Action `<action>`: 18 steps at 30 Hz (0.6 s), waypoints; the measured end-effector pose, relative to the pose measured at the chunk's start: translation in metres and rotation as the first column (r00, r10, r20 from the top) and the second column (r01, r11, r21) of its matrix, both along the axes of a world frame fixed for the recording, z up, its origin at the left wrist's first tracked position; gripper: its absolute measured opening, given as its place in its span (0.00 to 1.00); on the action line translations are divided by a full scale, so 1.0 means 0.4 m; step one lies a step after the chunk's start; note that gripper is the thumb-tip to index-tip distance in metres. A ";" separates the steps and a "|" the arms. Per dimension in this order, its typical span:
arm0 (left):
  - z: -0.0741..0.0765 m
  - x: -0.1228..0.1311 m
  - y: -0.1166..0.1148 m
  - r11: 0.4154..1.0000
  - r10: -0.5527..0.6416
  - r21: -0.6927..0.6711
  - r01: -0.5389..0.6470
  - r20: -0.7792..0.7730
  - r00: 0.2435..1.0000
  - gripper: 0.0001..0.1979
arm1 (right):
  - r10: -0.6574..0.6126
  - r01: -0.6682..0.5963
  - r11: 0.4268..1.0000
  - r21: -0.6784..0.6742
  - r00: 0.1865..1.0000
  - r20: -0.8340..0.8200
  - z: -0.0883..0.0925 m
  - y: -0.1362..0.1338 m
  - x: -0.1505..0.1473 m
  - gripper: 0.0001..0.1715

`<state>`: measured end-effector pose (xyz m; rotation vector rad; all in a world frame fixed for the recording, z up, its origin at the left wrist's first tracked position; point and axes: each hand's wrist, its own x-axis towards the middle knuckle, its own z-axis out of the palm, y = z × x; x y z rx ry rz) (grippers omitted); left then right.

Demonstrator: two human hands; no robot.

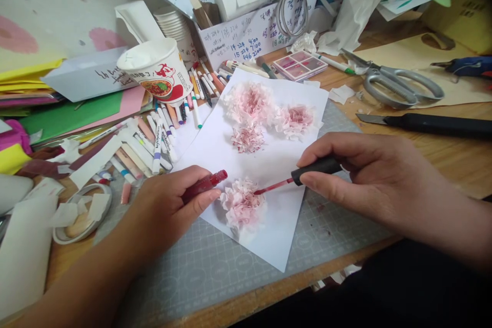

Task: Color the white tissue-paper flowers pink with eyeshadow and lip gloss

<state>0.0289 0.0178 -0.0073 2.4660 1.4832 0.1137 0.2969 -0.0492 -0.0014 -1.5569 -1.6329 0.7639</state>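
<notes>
Between the fingers of my left hand [169, 205] is a small red lip gloss tube [205, 184], uncapped, its threaded neck pointing up and right. My right hand [369, 179] pinches the black cap of a lip gloss applicator [317, 169]. The reddish tip of its thin wand reaches the nearest pink and white paper flower [243, 205]. That flower lies on a white paper sheet [277, 246], close to my left fingertips. Farther up the sheet are a large paper flower [251, 102], a smaller one with red-edged petals [248, 138] and another at the right [298, 120].
Under the sheet lies a grey cutting mat [330, 236]. Many markers [157, 138] and a paper cup [157, 72] crowd the left. Scissors [403, 82], a black craft knife [434, 123] and a four-pan palette [300, 65] lie at the right and back. A tape roll [82, 236] sits lower left.
</notes>
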 end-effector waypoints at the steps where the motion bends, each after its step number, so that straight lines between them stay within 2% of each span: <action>1: -0.003 -0.003 0.003 1.000 -0.014 0.006 0.014 -0.002 1.000 0.15 | 0.000 0.000 1.000 0.001 1.000 -0.009 -0.001 0.000 0.000 0.07; 5: -0.011 -0.012 0.013 0.997 -0.082 0.008 0.082 0.020 0.996 0.15 | 0.007 -0.005 1.000 0.028 0.998 -0.061 -0.004 -0.002 -0.003 0.07; 11: -0.001 -0.005 0.002 0.999 -0.038 -0.011 0.038 0.021 0.999 0.14 | 0.036 -0.033 0.999 0.028 0.996 -0.084 -0.012 0.003 -0.009 0.07; 18: -0.007 -0.011 0.010 0.995 -0.098 0.008 0.098 0.037 0.995 0.14 | 0.011 -0.009 0.999 0.033 0.998 -0.069 -0.017 0.015 -0.020 0.06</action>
